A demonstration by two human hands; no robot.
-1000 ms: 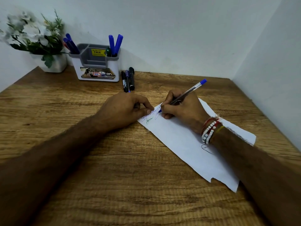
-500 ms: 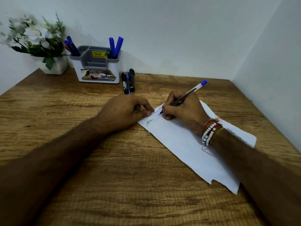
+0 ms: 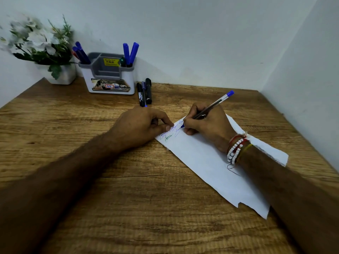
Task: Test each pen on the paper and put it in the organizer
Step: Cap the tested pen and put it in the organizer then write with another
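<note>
A blue pen (image 3: 214,105) is being pinched in the right grip (image 3: 209,123); paper (image 3: 211,162) is being pressed to the wooden surface (image 3: 128,198) by the loosely curled left grip (image 3: 139,125), white walls (image 3: 183,33) beyond.

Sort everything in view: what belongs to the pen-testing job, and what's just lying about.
In the job:
blue pen, gripped by the right hand
paper, left hand resting on its corner
organizer with stored pens
loose pens lying beside it

Just lying about:
flower pot
bracelets on the right wrist
</note>
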